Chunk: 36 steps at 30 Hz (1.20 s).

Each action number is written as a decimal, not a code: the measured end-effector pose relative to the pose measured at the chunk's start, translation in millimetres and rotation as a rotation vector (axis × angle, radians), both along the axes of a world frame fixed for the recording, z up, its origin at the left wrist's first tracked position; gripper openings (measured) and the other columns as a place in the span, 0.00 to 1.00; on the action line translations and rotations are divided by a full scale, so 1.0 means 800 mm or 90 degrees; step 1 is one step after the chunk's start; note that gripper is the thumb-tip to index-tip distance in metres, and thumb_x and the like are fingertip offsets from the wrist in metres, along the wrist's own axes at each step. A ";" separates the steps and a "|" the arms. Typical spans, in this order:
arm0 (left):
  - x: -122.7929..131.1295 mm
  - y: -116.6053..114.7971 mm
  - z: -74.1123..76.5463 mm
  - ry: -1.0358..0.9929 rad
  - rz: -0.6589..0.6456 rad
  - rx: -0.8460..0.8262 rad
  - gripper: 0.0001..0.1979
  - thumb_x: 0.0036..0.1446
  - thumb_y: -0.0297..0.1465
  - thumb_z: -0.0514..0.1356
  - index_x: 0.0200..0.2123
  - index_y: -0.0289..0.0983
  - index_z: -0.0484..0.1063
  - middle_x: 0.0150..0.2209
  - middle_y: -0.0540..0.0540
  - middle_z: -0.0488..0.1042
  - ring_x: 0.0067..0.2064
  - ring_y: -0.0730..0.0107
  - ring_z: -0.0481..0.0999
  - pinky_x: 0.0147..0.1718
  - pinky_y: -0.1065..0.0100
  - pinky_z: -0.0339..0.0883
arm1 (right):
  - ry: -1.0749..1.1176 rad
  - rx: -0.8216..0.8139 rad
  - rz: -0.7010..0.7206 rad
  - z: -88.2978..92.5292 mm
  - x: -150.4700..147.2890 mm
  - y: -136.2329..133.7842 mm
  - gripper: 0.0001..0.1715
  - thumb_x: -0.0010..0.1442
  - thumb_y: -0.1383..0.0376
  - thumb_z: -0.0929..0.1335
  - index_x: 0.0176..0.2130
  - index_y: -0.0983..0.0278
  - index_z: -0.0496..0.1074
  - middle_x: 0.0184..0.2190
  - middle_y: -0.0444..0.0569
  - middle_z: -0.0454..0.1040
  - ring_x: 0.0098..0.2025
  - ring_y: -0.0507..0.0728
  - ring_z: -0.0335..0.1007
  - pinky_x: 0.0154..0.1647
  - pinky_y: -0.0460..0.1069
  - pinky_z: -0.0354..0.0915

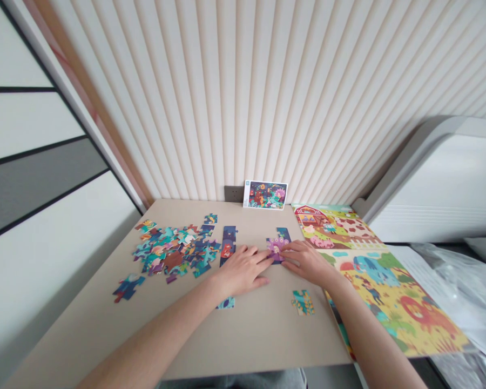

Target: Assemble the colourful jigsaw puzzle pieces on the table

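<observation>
My left hand (243,267) lies flat on the beige table (105,319), fingers stretched toward a small joined group of purple and blue puzzle pieces (278,244). My right hand (305,260) rests beside it, fingertips pressing on the right edge of that same group. A strip of joined dark blue pieces (228,243) lies just left of my left hand. A pile of loose colourful pieces (174,249) spreads over the table's left half.
A picture card (265,194) leans against the ribbed wall at the back. A finished farm puzzle (372,270) covers the table's right side. Single loose pieces lie at the near left (126,287), under my left wrist (227,303) and near my right forearm (303,302).
</observation>
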<state>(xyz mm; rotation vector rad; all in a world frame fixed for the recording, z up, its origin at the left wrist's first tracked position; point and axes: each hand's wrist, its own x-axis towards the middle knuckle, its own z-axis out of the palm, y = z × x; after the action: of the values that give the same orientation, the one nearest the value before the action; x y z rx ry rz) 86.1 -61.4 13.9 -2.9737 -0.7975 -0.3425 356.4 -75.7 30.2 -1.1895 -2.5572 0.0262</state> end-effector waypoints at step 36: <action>-0.002 -0.004 0.009 0.000 0.007 -0.003 0.25 0.69 0.46 0.54 0.62 0.40 0.65 0.65 0.42 0.66 0.59 0.55 0.66 0.52 0.57 0.58 | 0.040 -0.035 0.005 -0.005 0.006 0.000 0.11 0.67 0.62 0.69 0.47 0.57 0.80 0.46 0.53 0.78 0.48 0.60 0.74 0.51 0.54 0.69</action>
<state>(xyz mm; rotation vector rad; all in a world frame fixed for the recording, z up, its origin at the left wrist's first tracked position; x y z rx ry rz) 84.1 -64.8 20.9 -2.9721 -0.8155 -0.3412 361.3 -76.1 26.4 -1.1800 -2.5220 0.1349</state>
